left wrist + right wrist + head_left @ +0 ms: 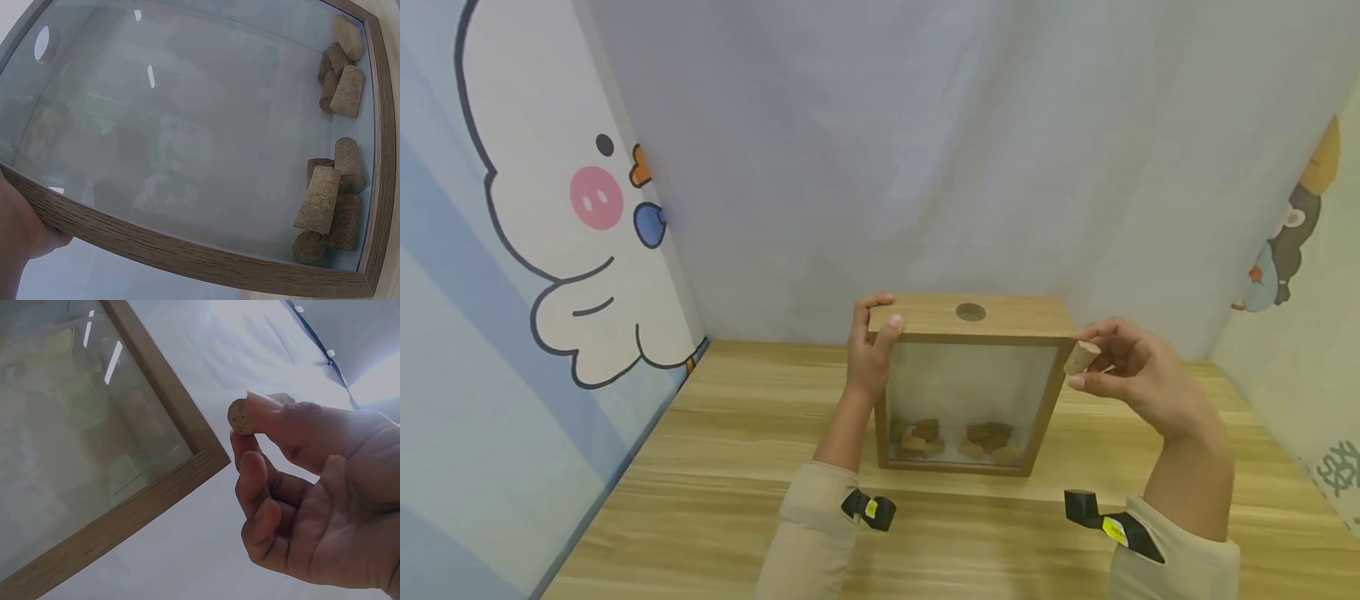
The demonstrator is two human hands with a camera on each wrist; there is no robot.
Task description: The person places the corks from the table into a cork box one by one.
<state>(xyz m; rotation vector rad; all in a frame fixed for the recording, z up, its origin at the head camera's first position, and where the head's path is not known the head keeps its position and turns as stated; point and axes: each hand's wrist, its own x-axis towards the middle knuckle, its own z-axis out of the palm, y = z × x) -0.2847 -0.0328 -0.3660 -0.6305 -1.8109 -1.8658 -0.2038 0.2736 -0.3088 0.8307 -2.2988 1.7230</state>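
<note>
A wooden shadow box (1052,404) with a clear front panel stands upright on the table, a round hole (971,312) in its top. My left hand (871,350) grips its upper left corner, thumb at the front edge and fingers over the top. Between the thumb and fingers of my right hand (1138,371) is a cork stopper (1081,357), pinched beside the box's upper right corner. The right wrist view shows the cork's round end (239,417), with the other fingers curled below it. Inside the box, several corks (319,200) lie in two groups along the bottom.
The wood-grain table (715,467) extends around the box. Behind it hangs a pale curtain (880,167). A wall with a cartoon duck (535,167) borders the left side, and another printed wall (1285,333) the right.
</note>
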